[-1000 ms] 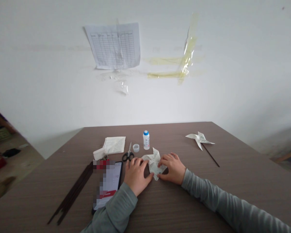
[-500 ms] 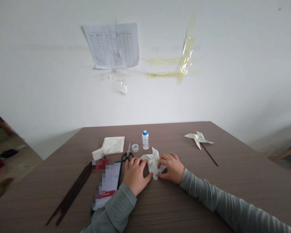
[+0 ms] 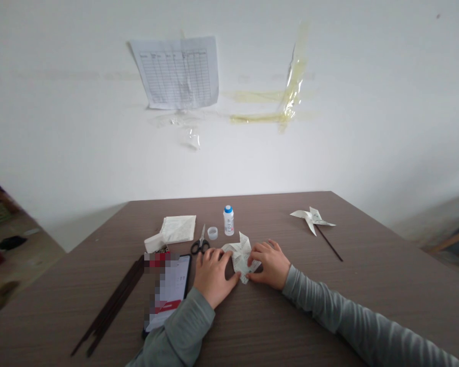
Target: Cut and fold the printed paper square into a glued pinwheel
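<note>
A folded paper pinwheel (image 3: 241, 255) with printed marks lies flat on the table in front of me. My left hand (image 3: 214, 275) curves over its left side, with fingertips and thumb pressed on the paper. From the other side, my right hand (image 3: 270, 263) grips the right blade, its thumb near the lower edge. Part of the paper is hidden under the fingers. Just beyond stand a white glue bottle (image 3: 228, 221) with a blue top and a small clear cap (image 3: 212, 233). Black-handled scissors (image 3: 201, 245) rest near my left fingertips.
A finished pinwheel (image 3: 312, 219) on a dark stick lies at the right. To the left are a stack of folded paper (image 3: 178, 228), a bundle of dark sticks (image 3: 112, 308) and a phone (image 3: 172, 290), partly under my left sleeve. Behind the table (image 3: 367, 306) rises a white wall.
Both hands stay on the paper pinwheel in nearly the same pose. The whole view has shifted very slightly; no object has visibly moved on the table.
</note>
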### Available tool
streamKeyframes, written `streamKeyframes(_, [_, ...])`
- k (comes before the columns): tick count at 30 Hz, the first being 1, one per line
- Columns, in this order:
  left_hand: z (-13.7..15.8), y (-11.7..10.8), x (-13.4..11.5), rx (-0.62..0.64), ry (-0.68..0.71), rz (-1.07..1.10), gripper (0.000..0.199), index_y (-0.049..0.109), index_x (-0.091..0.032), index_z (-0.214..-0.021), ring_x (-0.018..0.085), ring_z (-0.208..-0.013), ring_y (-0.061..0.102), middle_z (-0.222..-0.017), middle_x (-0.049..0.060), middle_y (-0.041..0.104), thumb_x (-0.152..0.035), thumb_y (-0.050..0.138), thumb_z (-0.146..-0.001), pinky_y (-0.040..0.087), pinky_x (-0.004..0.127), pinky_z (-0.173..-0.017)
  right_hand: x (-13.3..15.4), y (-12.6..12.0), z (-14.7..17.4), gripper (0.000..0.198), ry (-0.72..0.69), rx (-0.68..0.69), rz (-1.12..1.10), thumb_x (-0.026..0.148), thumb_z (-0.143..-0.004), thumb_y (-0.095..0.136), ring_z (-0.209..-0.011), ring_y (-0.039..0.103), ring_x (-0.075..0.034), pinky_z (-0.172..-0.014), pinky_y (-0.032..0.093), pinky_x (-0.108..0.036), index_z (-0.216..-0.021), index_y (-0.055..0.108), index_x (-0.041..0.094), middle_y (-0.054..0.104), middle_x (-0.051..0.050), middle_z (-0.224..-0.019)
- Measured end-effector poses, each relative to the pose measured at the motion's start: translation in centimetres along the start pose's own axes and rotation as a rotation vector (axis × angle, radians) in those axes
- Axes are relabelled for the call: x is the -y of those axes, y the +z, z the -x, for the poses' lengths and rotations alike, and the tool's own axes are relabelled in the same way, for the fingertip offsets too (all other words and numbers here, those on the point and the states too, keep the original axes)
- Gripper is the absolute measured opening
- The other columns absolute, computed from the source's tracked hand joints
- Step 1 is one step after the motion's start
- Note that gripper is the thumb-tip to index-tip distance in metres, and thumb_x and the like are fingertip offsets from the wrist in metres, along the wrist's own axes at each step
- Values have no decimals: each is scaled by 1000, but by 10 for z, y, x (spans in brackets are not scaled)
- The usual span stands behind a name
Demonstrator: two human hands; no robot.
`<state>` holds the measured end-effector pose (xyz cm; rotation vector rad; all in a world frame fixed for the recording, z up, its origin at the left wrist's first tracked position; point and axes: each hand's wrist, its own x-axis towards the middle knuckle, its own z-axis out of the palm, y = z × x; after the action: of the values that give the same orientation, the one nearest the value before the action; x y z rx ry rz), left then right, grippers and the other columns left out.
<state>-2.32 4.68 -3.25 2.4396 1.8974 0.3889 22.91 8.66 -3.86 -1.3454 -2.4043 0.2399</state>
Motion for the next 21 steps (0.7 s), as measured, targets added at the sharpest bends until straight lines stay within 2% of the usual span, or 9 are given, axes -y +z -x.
streamKeyframes(5, [0, -1, 0, 0, -2, 4, 53, 90, -33, -165, 48, -166, 71, -164, 16, 88, -43, 86, -114, 51, 70, -147, -4, 1, -4, 4, -36, -25, 4, 37, -99, 101, -123, 91, -42, -146, 52, -82, -98, 98, 36, 98, -9, -120])
streamKeyframes(8, [0, -1, 0, 0, 4, 13, 53, 90, -32, -165, 48, -166, 71, -164, 16, 88, -43, 86, -114, 51, 70, -146, -6, 2, -3, 2, -35, -25, -6, 34, -101, 98, -124, 90, -41, -147, 51, -81, -101, 98, 36, 98, -8, -121])
streamKeyframes(15, [0, -1, 1, -3, -1, 34, 53, 90, -31, -164, 49, -166, 69, -165, 17, 87, -42, 85, -113, 49, 72, -146, -6, 1, 5, 28, 11, -30, -47, 22, -101, 88, -131, 90, -38, -155, 41, -80, -126, 95, 31, 99, -8, -129])
streamKeyframes(18, [0, 0, 2, 1, 4, 35, 54, 89, -30, -166, 49, -166, 68, -166, 18, 87, -42, 83, -114, 49, 72, -146, -5, 0, 7, 38, 11, -33, -69, 13, -97, 82, -131, 90, -38, -156, 40, -79, -129, 94, 30, 100, -10, -131])
streamKeyframes(21, [0, 1, 3, -2, 2, 28, 58, 87, -32, -170, 48, -166, 68, -167, 17, 87, -42, 84, -113, 49, 71, -145, -6, 0, 7, 36, -4, -23, -65, 13, -98, 81, -133, 90, -39, -154, 42, -81, -122, 97, 33, 100, -8, -132])
